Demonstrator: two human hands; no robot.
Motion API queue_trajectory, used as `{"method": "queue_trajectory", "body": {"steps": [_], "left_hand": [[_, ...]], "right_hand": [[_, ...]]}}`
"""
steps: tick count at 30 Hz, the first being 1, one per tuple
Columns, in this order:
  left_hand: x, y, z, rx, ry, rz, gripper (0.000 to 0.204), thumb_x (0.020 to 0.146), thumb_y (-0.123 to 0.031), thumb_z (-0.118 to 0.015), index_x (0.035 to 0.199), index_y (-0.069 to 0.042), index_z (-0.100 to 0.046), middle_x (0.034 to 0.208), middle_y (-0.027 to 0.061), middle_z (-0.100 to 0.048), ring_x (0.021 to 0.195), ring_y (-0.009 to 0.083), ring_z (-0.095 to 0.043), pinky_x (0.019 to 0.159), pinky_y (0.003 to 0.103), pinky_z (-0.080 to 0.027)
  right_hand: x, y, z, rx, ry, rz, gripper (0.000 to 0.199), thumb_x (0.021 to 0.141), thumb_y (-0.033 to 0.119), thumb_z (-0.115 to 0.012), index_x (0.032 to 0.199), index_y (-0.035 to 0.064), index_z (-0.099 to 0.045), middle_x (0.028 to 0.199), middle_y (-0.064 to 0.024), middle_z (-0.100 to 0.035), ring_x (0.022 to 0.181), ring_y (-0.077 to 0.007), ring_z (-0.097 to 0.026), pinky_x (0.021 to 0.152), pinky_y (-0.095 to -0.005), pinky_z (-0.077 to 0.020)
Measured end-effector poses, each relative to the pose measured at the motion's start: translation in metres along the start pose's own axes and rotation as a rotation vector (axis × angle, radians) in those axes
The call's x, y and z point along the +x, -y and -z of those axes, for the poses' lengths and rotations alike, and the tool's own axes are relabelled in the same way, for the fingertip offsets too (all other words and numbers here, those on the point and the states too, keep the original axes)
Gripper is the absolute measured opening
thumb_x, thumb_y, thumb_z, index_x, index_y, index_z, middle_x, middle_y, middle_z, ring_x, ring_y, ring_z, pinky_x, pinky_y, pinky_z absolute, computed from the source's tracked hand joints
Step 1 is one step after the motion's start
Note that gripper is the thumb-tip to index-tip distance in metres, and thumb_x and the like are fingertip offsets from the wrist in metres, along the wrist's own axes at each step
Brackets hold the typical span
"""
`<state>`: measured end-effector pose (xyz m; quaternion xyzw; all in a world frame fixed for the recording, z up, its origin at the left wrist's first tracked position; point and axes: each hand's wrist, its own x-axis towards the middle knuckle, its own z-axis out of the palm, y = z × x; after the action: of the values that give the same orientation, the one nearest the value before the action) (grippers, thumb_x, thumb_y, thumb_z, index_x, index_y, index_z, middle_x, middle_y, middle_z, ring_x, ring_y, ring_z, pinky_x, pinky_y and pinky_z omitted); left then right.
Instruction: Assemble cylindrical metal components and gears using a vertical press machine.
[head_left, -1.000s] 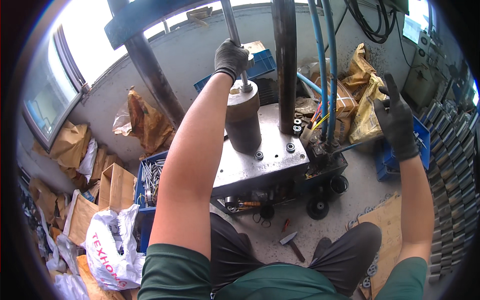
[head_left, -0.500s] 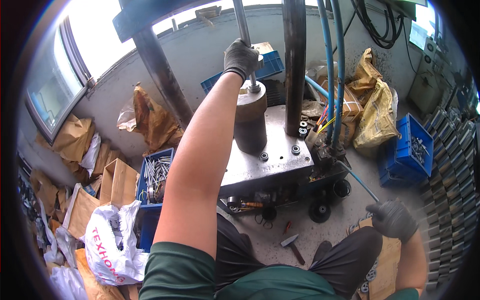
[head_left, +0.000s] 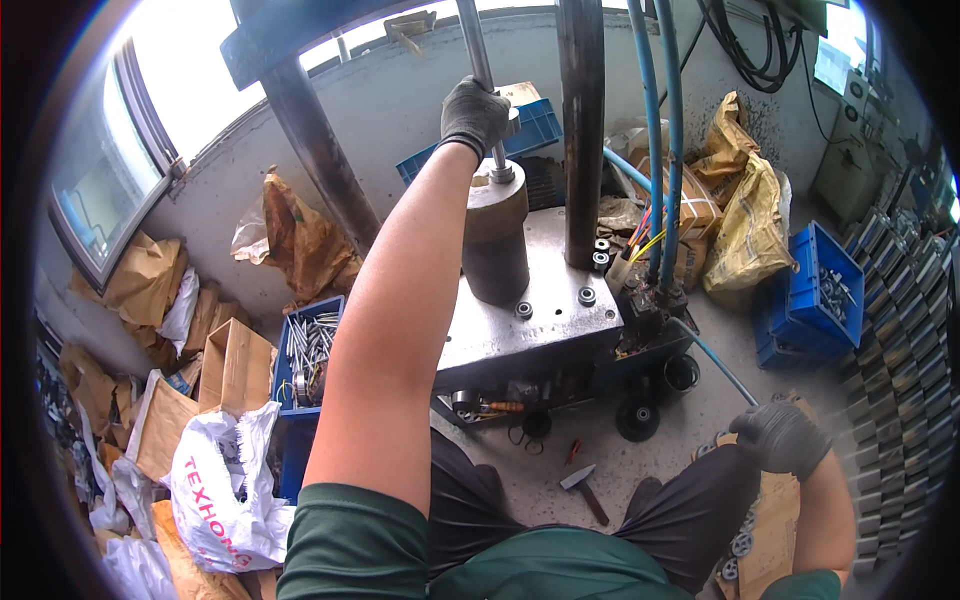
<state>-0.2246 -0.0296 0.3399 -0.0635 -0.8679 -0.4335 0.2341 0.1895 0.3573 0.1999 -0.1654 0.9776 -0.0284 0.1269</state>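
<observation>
My left hand (head_left: 474,114), in a dark grey glove, is closed around an upright metal rod (head_left: 472,42). A small round metal piece (head_left: 514,121) shows beside my fingers. Below, the rod's lower end sits at the top of a thick steel cylinder (head_left: 496,240), which stands upright on a metal press table (head_left: 540,335). My right hand (head_left: 783,441), also gloved, is closed at the end of a slanting blue lever (head_left: 716,358) low on the right. Its fingertips are partly hidden. Small bearings (head_left: 587,297) lie on the table around the cylinder.
Dark press columns (head_left: 581,130) and blue hoses (head_left: 672,150) rise around the table. A blue bin of metal rods (head_left: 312,350) is at left, blue bins (head_left: 810,300) at right. A hammer (head_left: 584,492) lies on the floor between my legs, near a white sack (head_left: 225,490) further left.
The whole view has shifted slightly. My right hand and the lever's end sit marginally lower beside my knee. My left hand keeps its grip on the rod.
</observation>
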Motion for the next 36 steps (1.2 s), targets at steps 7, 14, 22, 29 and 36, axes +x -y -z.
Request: {"method": "queue_trajectory", "body": {"steps": [7, 14, 22, 29, 36], "left_hand": [[-0.008, 0.001, 0.001, 0.179, -0.083, -0.109, 0.026, 0.089, -0.017, -0.072, 0.109, -0.001, -0.076, 0.095, 0.0203, -0.079, 0.09, 0.0315, -0.079, 0.083, 0.041, -0.064], [-0.002, 0.001, -0.001, 0.114, -0.063, -0.08, 0.029, 0.088, -0.021, -0.072, 0.111, -0.003, -0.075, 0.1, 0.0214, -0.079, 0.098, 0.0345, -0.078, 0.09, 0.043, -0.062], [0.002, 0.01, -0.001, 0.073, -0.049, -0.04, 0.03, 0.088, -0.022, -0.071, 0.113, -0.004, -0.075, 0.105, 0.0209, -0.079, 0.103, 0.0351, -0.077, 0.095, 0.043, -0.06], [-0.007, -0.001, -0.002, 0.093, -0.053, -0.057, 0.03, 0.088, -0.022, -0.071, 0.112, -0.004, -0.075, 0.103, 0.0204, -0.079, 0.101, 0.0354, -0.077, 0.093, 0.043, -0.061], [0.0, 0.007, -0.003, 0.132, -0.071, -0.083, 0.029, 0.088, -0.022, -0.072, 0.111, -0.005, -0.075, 0.103, 0.0204, -0.079, 0.102, 0.0354, -0.077, 0.094, 0.044, -0.061]], "right_hand": [[0.005, 0.017, 0.015, 0.188, -0.286, -0.127, 0.025, 0.085, 0.017, -0.07, 0.107, 0.0049, -0.077, 0.097, -0.0209, -0.075, 0.088, -0.0405, -0.073, 0.082, -0.0493, -0.0586], [-0.002, 0.001, 0.006, 0.096, -0.183, -0.022, 0.026, 0.087, 0.017, -0.07, 0.109, 0.0042, -0.077, 0.093, -0.0217, -0.075, 0.085, -0.0414, -0.073, 0.08, -0.0507, -0.0583], [0.005, 0.012, 0.012, 0.257, -0.383, -0.072, 0.025, 0.088, 0.016, -0.07, 0.109, 0.0043, -0.077, 0.09, -0.0216, -0.075, 0.084, -0.0407, -0.073, 0.079, -0.0495, -0.0585], [0.0, 0.006, 0.007, 0.198, -0.251, -0.028, 0.026, 0.087, 0.014, -0.07, 0.111, 0.0053, -0.076, 0.093, -0.021, -0.075, 0.085, -0.0411, -0.073, 0.079, -0.0498, -0.0585], [0.0, -0.001, 0.006, 0.085, -0.149, 0.049, 0.027, 0.088, 0.013, -0.069, 0.112, 0.0049, -0.076, 0.092, -0.0224, -0.074, 0.086, -0.0419, -0.073, 0.077, -0.0497, -0.0586]]}}
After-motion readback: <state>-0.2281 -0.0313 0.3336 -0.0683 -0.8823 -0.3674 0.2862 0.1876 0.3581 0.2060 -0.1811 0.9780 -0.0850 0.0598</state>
